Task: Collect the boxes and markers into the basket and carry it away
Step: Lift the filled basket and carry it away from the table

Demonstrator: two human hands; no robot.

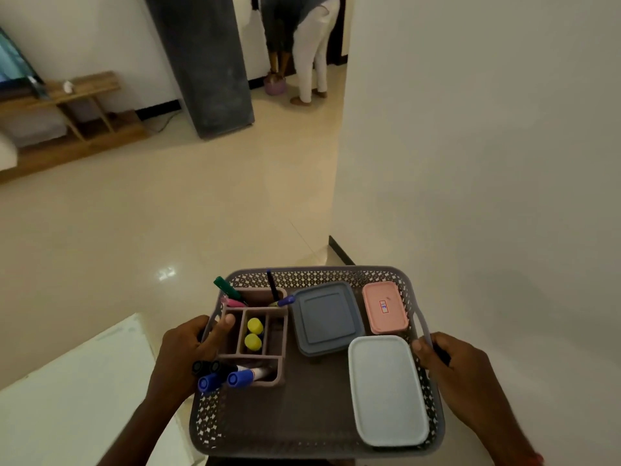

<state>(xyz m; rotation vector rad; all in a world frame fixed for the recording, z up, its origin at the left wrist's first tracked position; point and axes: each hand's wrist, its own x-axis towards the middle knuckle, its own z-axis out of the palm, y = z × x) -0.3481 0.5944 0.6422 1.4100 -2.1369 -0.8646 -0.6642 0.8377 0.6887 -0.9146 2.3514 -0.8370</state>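
Left basket (302, 276) handle under left hand (188, 344)

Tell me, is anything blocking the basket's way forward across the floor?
Nothing lies on the open floor to the front left. The wall corner stands just beyond the far rim of the basket, and farther on a person bends over in the passage beside the grey cabinet.

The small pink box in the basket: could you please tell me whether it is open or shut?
Shut. The pink box, lying in the basket, has its lid seated flat on top, hiding the inside.
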